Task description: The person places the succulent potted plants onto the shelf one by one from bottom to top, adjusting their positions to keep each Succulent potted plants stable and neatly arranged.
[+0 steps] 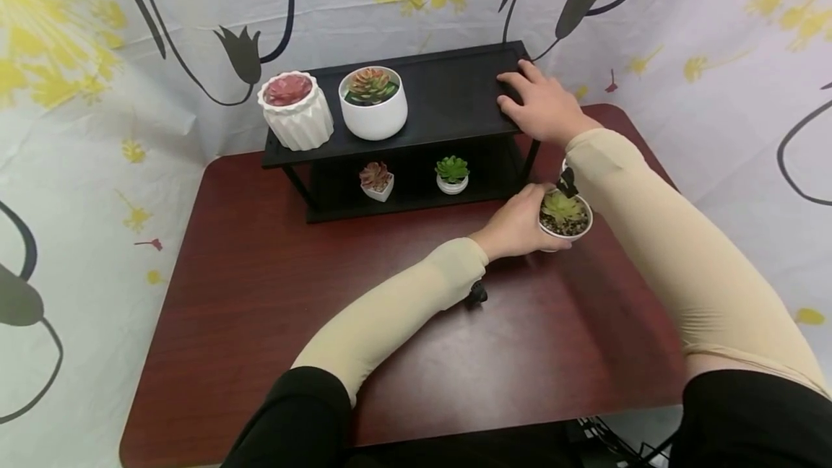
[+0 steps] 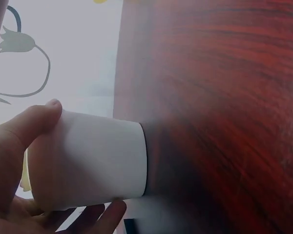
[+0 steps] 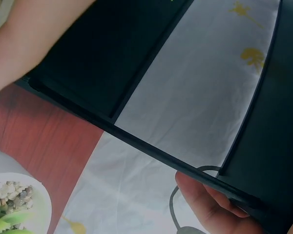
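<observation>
My left hand (image 1: 518,226) grips a white round pot (image 2: 95,158) at the table's right side, thumb on one side and fingers on the other. A yellow-green succulent (image 1: 562,206) grows from dark gravel in it. My right hand (image 1: 542,103) rests with spread fingers on the right end of a black two-tier shelf (image 1: 455,92). In the right wrist view, part of this hand (image 3: 215,209) shows by the shelf's end. A white pot (image 3: 44,200) with pale gravel and green leaves stands lower left there; I cannot tell whether it is the held one.
On the upper tier are a white fluted pot (image 1: 300,121) with a reddish succulent and a smooth white pot (image 1: 375,120). The lower tier holds a small pot (image 1: 379,190) with a pink-brown succulent and a small round pot (image 1: 453,185) with a green one. The table (image 1: 260,295) is dark red.
</observation>
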`<state>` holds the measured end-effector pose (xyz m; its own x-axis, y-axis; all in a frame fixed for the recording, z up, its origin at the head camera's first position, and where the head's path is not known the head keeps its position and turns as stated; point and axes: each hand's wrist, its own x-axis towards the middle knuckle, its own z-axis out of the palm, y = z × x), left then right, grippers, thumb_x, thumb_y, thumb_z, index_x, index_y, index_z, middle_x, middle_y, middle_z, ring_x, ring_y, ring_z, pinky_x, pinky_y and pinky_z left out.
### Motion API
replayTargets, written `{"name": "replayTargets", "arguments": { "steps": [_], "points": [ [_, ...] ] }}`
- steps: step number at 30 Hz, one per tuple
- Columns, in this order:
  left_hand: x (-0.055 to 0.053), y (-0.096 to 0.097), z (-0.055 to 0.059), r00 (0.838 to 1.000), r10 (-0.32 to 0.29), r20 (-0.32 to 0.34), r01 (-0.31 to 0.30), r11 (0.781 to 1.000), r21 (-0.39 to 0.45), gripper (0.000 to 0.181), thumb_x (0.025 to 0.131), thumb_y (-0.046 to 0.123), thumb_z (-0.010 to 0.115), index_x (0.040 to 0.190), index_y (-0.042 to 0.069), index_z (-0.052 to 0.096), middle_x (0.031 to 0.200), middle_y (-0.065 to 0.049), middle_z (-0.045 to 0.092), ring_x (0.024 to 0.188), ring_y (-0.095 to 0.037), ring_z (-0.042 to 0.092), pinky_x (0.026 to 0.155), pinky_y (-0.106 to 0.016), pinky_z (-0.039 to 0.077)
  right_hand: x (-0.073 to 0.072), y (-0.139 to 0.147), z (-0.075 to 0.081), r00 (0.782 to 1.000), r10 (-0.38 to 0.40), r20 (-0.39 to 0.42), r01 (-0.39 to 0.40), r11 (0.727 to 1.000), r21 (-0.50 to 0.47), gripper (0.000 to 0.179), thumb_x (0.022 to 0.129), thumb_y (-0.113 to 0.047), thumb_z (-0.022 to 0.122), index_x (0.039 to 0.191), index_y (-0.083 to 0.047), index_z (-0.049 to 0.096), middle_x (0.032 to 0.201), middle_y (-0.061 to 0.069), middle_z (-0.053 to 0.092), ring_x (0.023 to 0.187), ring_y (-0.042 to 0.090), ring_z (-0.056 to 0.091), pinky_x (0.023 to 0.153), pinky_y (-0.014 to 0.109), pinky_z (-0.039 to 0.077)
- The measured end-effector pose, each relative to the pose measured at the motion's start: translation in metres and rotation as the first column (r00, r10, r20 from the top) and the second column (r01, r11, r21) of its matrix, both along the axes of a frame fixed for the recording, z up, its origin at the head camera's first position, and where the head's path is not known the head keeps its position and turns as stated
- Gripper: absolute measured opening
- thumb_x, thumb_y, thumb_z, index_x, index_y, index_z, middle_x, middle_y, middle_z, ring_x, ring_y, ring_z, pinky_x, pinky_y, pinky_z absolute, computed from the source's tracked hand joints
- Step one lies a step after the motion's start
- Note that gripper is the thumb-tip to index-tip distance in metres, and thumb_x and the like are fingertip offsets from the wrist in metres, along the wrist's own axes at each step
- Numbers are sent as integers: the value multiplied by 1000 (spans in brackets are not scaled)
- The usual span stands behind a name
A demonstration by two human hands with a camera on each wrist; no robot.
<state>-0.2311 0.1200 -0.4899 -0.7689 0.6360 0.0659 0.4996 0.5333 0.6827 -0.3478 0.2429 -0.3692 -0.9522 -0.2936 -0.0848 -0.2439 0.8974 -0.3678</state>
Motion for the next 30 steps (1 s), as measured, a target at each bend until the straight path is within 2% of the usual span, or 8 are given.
{"name": "replayTargets", "arguments": {
  "steps": [6,13,21,30],
  "points": [
    [4,-8,-2,1000,8,26,-8,1000,-5,103,80,52,95,160,11,45,141,0,53,120,-8,55,100,-18,43,1,-3,-2,1000,1,-3,-1,1000,-1,69,115,-54,27,176,-22,20,181,10,-8,157,60,10,112,83,24],
    [14,-25,-3,1000,-13,-27,12,999,-34,104,80,52,95,160,10,44,141,-2,54,122,-12,56,103,-22,44,0,-2,-1,1000,4,-8,-4,1000,-7,69,115,-54,28,176,-22,20,181,11,-8,157,60,11,112,82,25],
    [27,-55,-2,999,23,-44,-24,999,-26,104,78,51,97,159,11,47,139,-2,56,120,-13,58,101,-25,47,1,0,0,1000,-4,-5,4,1000,0,69,115,-54,28,176,-22,21,181,10,-7,157,60,12,113,82,24],
    [33,-84,-3,999,51,-15,-51,999,10,100,79,45,98,158,11,48,139,-3,55,120,-12,57,103,-25,46,0,-1,-2,1000,-12,-7,12,1000,-4,69,115,-54,27,176,-21,21,181,11,-8,156,61,14,113,81,25]
  ]
}}
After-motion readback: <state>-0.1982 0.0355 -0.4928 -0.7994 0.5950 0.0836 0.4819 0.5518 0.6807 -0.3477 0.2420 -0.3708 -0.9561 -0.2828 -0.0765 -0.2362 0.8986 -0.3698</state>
